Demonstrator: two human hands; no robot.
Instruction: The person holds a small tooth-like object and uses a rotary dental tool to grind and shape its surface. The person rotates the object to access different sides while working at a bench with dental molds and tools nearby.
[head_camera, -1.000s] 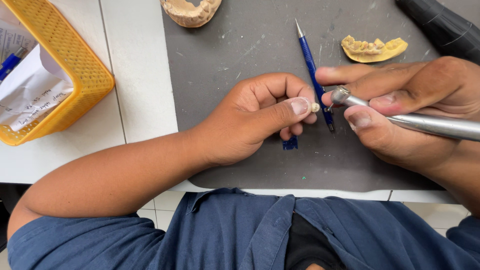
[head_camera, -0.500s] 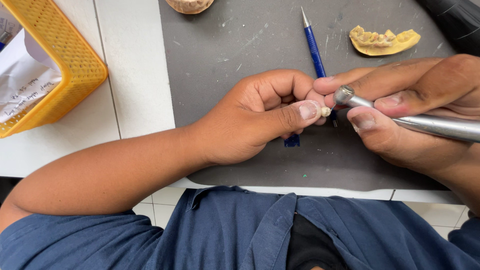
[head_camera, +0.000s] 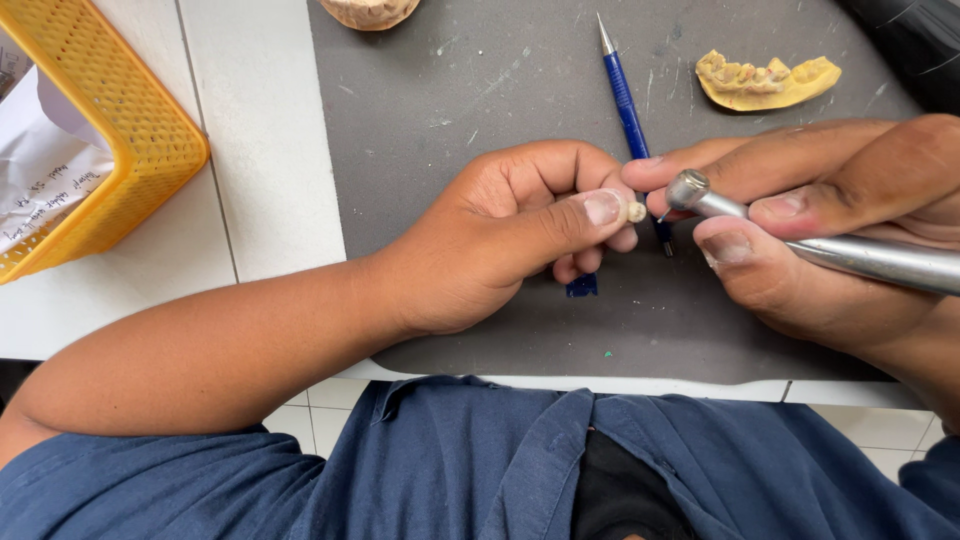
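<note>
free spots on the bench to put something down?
Bare grey mat between the pale cast at the top edge and the blue pen. Bare white counter between yellow basket and mat. Crowded: mat centre, where left hand and right hand meet, and around the yellow cast.

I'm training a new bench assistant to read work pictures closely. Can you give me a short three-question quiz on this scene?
1. True or false: the yellow dental cast lies on the dark grey mat.
2. Which hand holds the silver metal handpiece? A) left B) right C) neither
3. Fill in: the left hand pinches a small cream-coloured tooth-like piece between thumb and ____.

Key
1. True; it lies near the mat's far right corner, beyond the blue pen-shaped tool.
2. B; the right hand has it in a pen-style grip, tip close to the small piece.
3. Forefinger.
</note>
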